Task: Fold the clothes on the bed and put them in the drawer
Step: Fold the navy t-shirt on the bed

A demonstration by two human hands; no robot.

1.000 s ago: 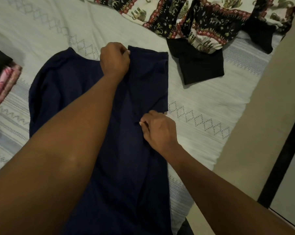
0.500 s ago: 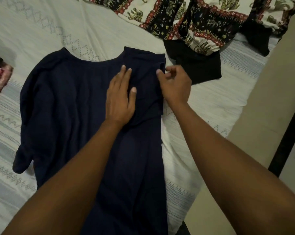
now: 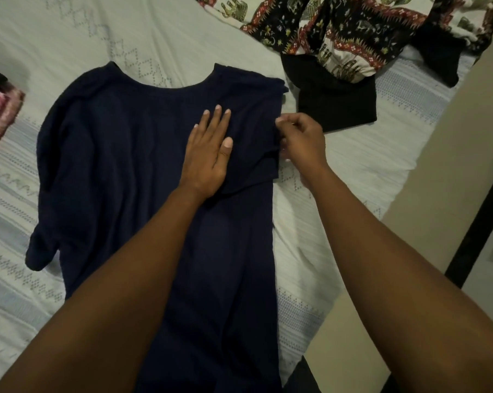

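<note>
One pale bed sheet point(image 3: 183, 32), stitched with diamond patterns, is being used as the working surface. A navy T-shirt point(image 3: 120, 154) is being laid out across its middle, with the neckline pointing away from the camera. The right side of the shirt is being shown folded inward over the chest, while the sleeve at the left of the view is lying loose on the sheet. A heap of patterned clothes point(image 3: 353, 32), printed in black, red and cream, is being seen at the far right of the bed. A black garment point(image 3: 336, 103) is lying just in front of that heap, near the shirt's folded shoulder. A pink folded stack point(image 3: 1, 117) is being cut off by the left edge of the view. The left hand point(image 3: 208, 154) is being pressed flat on the folded panel, its fingers straight. The right hand point(image 3: 302, 140) is being held at the outer edge of the fold, where the navy cloth is being pinched between the thumb and curled fingers.
</note>
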